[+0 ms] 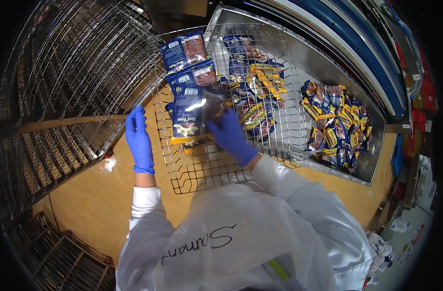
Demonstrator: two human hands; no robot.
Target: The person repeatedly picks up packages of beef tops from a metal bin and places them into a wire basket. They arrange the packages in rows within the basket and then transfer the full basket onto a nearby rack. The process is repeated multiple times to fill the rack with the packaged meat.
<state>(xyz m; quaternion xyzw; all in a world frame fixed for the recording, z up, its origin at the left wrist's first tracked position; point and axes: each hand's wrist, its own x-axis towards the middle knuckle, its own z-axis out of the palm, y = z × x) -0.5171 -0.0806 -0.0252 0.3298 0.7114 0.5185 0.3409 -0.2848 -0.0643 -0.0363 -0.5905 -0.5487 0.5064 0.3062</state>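
Steel trough (328,58) of loose packets (335,123) off beyond right hand (229,136), wire rack (182,169) laid across its near end. Right hand closed on blue packet (188,119), just nearer than two others (190,60) already in line; left hand (139,138) open, flat, empty, by rack's edge. Barely begun by the look: most of rack bare, heap waiting.

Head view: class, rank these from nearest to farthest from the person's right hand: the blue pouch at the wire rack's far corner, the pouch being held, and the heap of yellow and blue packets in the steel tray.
1. Held pouch, in the right hand, over the wire rack.
2. Far-corner blue pouch, up and left.
3. Packet heap, off right in the steel tray.
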